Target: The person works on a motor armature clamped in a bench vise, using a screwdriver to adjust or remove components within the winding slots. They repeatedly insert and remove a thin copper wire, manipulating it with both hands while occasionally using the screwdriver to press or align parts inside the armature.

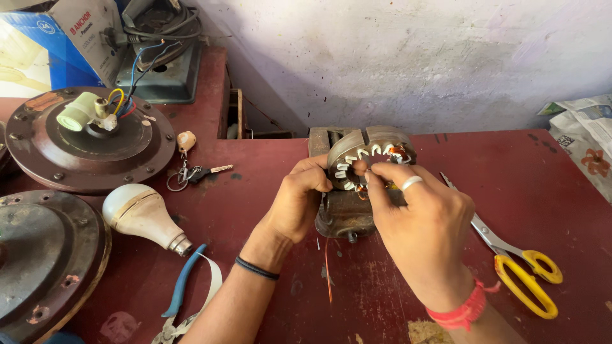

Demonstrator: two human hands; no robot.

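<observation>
At the left edge of the red counter [523,172], two round ceiling-fan housings [89,137] lie partly cut off. A white bulb [141,215] rests near them, blue-handled pliers [182,283] just nearer. In the middle, the left hand [298,199] curls closed around the left rim of a motor stator [366,159], which stands on a metal block [344,213]. The right hand [417,220], wearing a ring, pinches something inside the stator's bore; fingers hide what. Yellow-handled scissors [519,264] lie at right.
</observation>
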